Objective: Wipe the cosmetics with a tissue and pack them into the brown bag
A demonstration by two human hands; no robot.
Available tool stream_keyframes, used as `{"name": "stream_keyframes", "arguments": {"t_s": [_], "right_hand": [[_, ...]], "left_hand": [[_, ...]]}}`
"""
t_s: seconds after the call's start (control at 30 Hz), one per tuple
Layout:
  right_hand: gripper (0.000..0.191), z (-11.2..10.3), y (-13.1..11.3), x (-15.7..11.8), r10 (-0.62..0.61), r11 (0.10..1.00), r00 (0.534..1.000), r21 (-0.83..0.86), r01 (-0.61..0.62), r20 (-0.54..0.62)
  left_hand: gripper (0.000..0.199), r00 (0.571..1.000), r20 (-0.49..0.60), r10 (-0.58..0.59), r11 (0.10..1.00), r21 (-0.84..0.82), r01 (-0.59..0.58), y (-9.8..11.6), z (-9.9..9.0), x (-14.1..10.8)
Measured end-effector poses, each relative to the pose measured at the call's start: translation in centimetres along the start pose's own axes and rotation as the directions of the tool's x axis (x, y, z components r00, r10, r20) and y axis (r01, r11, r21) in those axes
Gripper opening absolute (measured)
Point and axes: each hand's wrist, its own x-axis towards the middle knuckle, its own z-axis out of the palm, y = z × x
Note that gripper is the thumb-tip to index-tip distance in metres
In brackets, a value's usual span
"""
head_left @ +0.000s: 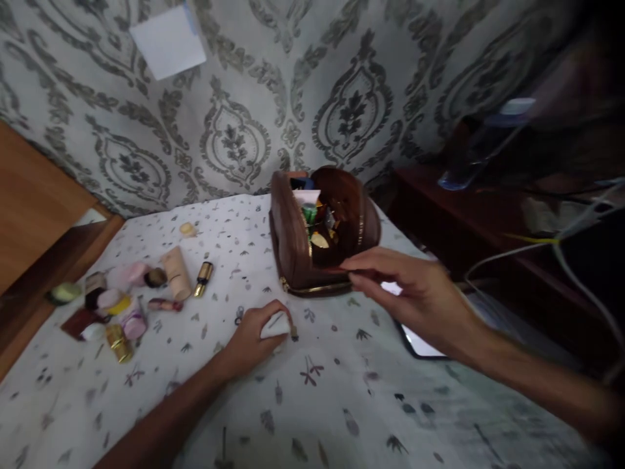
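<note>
My left hand [256, 339] is wrapped round a small white item [276, 324] just above the patterned cloth, in front of the bag. The brown bag [293, 251] stands unzipped against the wall, with several small things inside, among them a green one [309, 212] and a pale yellow one [319, 240]. At the bag's front right edge, my right hand [407, 293] has its thumb and forefinger pinched on the rim. Whether anything else is between those fingers cannot be seen.
Several cosmetics lie at the left, including a beige tube [176, 273] and a gold-and-black lipstick [203, 279]. A phone [422, 343] lies partly under my right wrist. At the right are a dark red table [439, 208], a clear bottle [481, 146] and white cables [581, 286].
</note>
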Motion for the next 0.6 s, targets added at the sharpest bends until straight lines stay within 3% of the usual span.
{"name": "stream_keyframes", "arguments": {"t_s": [0.07,0.2,0.37,0.43,0.5,0.6], "right_hand": [[0.017,0.0,-0.9,0.2,0.045,0.999,0.998,0.026,-0.044,-0.032],[0.018,1.1,-3.6,0.1,-0.024,1.0,0.996,-0.004,0.024,-0.089],[0.017,4.8,-6.3,-0.6,0.014,0.991,1.0,0.129,-0.017,0.025],[0.02,6.9,-6.6,-0.9,0.087,0.969,0.99,0.222,-0.109,0.107],[0.022,9.1,-6.6,-1.2,0.168,0.928,0.966,0.299,-0.223,0.198],[0.027,12.7,-6.8,-1.1,0.273,0.842,0.897,0.364,-0.398,0.349]], "left_hand": [[0.01,1.0,-0.003,0.014,1.0,-0.012,-0.014,-0.1,-0.1,0.0],[0.01,1.0,0.006,0.031,0.998,-0.048,-0.031,-0.5,-0.3,0.0],[0.009,0.999,0.021,0.048,0.998,-0.047,-0.047,-0.9,-1.5,-1.1],[0.011,0.999,0.003,0.049,0.997,0.064,-0.049,-1.2,-2.9,-2.1],[0.016,0.998,-0.052,0.03,0.961,0.277,-0.015,-1.4,-4.9,-2.9],[0.026,0.98,-0.198,0.017,0.761,0.638,0.116,-1.7,-8.5,-3.3]]}}
